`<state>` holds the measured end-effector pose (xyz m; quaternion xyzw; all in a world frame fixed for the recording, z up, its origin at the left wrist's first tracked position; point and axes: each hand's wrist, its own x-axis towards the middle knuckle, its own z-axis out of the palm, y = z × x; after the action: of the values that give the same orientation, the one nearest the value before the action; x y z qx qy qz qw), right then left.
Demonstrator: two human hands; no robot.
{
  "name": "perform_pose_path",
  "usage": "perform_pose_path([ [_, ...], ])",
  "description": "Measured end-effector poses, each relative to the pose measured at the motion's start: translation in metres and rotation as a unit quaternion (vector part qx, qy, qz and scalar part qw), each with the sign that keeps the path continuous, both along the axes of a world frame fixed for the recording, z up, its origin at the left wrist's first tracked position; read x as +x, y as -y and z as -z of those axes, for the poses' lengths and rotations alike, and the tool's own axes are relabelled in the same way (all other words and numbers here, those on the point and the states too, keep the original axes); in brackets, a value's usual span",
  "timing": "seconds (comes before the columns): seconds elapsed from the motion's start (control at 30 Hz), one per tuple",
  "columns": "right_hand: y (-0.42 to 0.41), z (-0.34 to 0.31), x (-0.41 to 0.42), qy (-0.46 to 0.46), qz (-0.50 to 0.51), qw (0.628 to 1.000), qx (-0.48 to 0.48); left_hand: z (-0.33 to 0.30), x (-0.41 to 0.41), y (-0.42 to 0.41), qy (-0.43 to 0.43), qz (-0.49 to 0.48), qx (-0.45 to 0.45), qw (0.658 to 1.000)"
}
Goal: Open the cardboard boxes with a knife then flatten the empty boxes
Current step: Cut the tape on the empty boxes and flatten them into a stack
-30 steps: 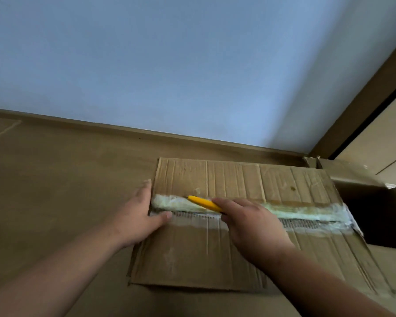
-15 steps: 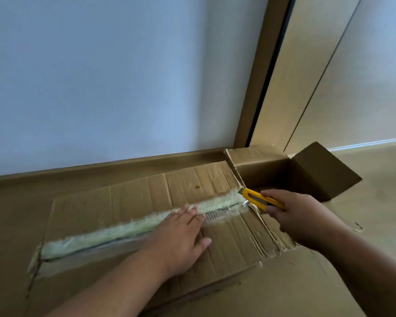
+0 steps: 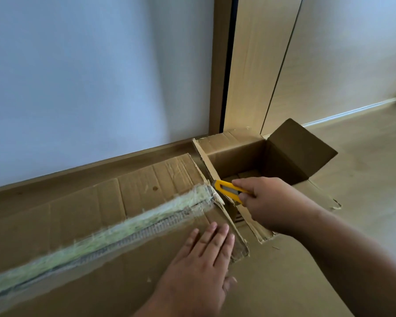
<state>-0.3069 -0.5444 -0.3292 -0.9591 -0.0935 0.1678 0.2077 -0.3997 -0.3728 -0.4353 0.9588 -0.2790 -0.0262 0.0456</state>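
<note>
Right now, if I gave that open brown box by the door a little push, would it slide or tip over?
The open box would probably slide easily: what shows of its inside looks empty, so it is likely light. Its raised flap would likely wobble, since it bends at a crease. Tipping seems unlikely, as it sits low and wide on the floor.

— What is behind here?
— A big plain wall (image 3: 89, 76). It looks pale blue and a bit shady.
— And at the bottom of it?
— A brown wooden strip (image 3: 82, 171) runs along where the wall meets the floor (image 3: 364, 156).
— What is the floor like?
— Light wood, smooth.
— Anything else?
— A tall wooden door frame (image 3: 217, 65) stands beside a pale wooden panel (image 3: 329, 65).
</note>
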Motion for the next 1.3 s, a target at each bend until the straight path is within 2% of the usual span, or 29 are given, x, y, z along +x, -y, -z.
perform_pose_path([
  [0.23, -0.012, 0.002, 0.004, 0.036, -0.014, 0.999, -0.027, 0.004, -0.001, -0.001, 0.014, -0.02, -0.001, 1.0],
  [0.43, -0.017, 0.0, 0.005, 0.043, -0.011, 0.999, -0.027, -0.009, -0.002, -0.005, -0.034, -0.063, 0.002, 0.997],
  [0.6, -0.015, 0.001, 0.005, 0.078, 0.02, 0.997, -0.006, -0.02, -0.003, -0.01, -0.064, -0.071, -0.05, 0.994],
  [0.77, -0.019, 0.003, 0.005, 0.046, -0.006, 0.999, -0.022, -0.021, -0.002, -0.011, -0.077, -0.077, -0.046, 0.993],
  [1.1, -0.021, 0.01, 0.008, 0.062, 0.007, 0.998, -0.001, -0.023, -0.004, -0.008, -0.094, -0.083, -0.021, 0.992],
  [1.3, -0.019, 0.002, 0.005, 0.048, -0.015, 0.999, -0.016, -0.02, -0.002, -0.008, -0.062, -0.079, -0.027, 0.995],
])
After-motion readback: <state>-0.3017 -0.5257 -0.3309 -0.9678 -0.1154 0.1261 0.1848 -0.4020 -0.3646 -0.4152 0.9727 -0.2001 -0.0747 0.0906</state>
